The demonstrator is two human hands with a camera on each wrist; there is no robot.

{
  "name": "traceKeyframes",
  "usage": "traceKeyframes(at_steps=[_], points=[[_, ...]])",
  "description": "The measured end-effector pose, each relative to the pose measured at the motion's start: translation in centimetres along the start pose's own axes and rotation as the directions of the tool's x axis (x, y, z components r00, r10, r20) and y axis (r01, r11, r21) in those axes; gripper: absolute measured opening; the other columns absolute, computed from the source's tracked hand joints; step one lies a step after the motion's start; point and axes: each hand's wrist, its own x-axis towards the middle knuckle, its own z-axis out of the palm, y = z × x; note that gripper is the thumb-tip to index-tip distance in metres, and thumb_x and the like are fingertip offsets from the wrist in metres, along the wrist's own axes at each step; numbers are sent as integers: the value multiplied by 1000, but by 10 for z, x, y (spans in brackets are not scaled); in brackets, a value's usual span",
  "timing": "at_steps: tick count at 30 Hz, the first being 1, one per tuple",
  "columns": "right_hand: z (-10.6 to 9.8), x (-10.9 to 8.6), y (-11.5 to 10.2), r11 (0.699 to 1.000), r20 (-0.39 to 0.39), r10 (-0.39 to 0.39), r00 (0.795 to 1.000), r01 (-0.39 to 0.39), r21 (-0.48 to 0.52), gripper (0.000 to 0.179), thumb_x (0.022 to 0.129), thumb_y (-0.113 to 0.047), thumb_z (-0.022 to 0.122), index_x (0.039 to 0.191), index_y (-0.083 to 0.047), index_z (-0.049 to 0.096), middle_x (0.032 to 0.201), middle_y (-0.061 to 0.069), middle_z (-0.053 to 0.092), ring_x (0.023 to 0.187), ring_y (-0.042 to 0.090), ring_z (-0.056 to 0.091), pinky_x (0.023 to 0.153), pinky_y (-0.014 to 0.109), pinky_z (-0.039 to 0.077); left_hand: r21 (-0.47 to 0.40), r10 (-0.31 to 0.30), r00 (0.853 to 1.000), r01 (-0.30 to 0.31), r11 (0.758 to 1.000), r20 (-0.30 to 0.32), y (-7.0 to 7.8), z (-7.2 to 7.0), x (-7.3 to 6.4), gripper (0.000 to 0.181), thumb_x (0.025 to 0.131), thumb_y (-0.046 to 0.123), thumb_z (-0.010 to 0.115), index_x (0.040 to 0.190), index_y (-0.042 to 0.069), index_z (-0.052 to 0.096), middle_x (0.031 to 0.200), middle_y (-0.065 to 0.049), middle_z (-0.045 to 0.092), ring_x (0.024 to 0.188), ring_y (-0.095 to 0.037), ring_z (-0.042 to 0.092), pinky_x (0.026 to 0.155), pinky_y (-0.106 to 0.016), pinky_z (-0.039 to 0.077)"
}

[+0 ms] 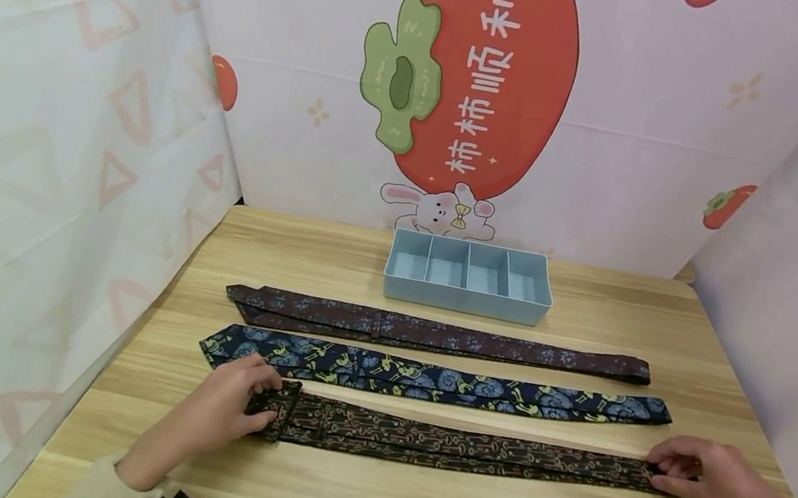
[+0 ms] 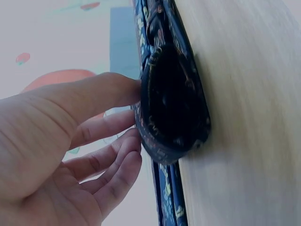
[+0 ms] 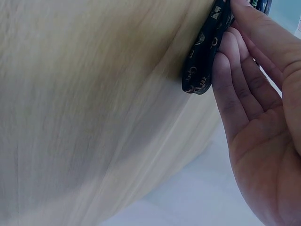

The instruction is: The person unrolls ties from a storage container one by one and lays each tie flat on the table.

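A black necktie [image 1: 463,449] with a reddish-tan pattern lies folded lengthwise across the table, nearest the person. At its left end, which is folded back over itself, my left hand [image 1: 231,399] pinches the fabric between thumb and fingers. The left wrist view looks into the dark open loop of that folded end [image 2: 174,108], beside the left thumb. My right hand [image 1: 720,483] grips the tie's right end with thumb and fingertips; a short tip [image 3: 200,70] sticks out in the right wrist view. Just beyond lie a navy tie [image 1: 442,379] with blue and yellow figures and a maroon floral tie [image 1: 463,338].
A pale blue tray [image 1: 468,298] with several compartments stands behind the ties at the back of the wooden table [image 1: 292,256]. Printed white cloth walls [image 1: 290,159] enclose the table at the back, left and right.
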Motion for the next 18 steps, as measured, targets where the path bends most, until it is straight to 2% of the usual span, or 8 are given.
traceKeyframes(at_steps=[4,9,13,18], points=[[-1,0,1,1000,9,-2,1000,2,-2,25,78,-7,92,96,-11,75,83,-13,69,74,-11,58,57,16,51,-10,10,1000,-10,1000,-23,3,-4,1,28,79,14,92,102,14,76,95,9,64,84,-4,57,73,-22,56],[-3,0,0,1000,20,4,1000,-4,9,20,83,-13,90,97,-11,75,83,-8,70,75,-10,58,58,17,52,-59,111,993,-113,992,-32,25,-6,8,27,82,11,89,105,10,76,97,4,66,85,-8,60,74,-24,58],[-3,0,-1,1000,17,10,1000,-10,-1,20,83,-15,90,96,-11,76,82,-8,70,75,-10,58,58,17,52,-60,163,986,-161,985,30,40,2,17,27,84,13,88,108,8,75,100,1,66,88,-10,62,76,-24,59],[-3,0,-1,1000,18,27,999,-27,-7,24,78,-7,92,96,-11,76,82,-13,69,74,-11,58,58,18,53,-31,145,983,-143,989,111,42,15,22,27,84,13,89,107,10,75,102,3,65,91,-11,62,76,-26,58]])
